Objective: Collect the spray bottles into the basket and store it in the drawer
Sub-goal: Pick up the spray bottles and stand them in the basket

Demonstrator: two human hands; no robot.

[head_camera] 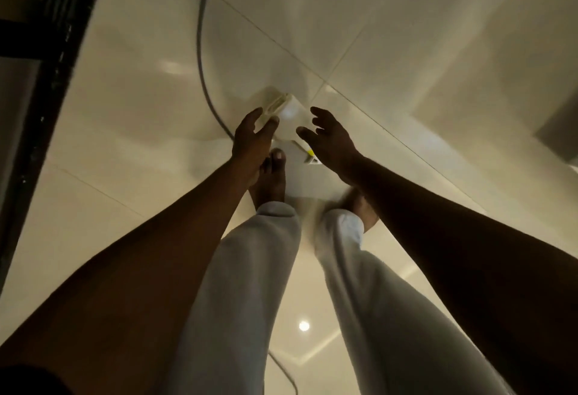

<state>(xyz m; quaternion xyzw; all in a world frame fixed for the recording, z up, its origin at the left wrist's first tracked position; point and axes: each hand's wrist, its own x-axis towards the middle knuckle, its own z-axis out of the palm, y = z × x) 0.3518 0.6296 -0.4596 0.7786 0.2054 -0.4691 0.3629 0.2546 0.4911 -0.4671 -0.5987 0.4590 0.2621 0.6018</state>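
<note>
Here both hands are open, empty: left hand (255, 135) and right hand (328, 141) flank the white basket (291, 116) on the floor (125, 113). We should grip opposite rims evenly, lift level, and clear the cable (203, 82) alongside. No bottles are discernible.

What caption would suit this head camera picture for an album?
Both open hands, left hand and right hand, reach down toward a white basket on the glossy tiled floor.

hands: 2, centre of frame – left hand (251, 135), right hand (331, 141) | bare feet: 2 | white basket (289, 113): 1, possibly holding bottles, too blurred | cable (200, 50): 1, upper centre
</note>
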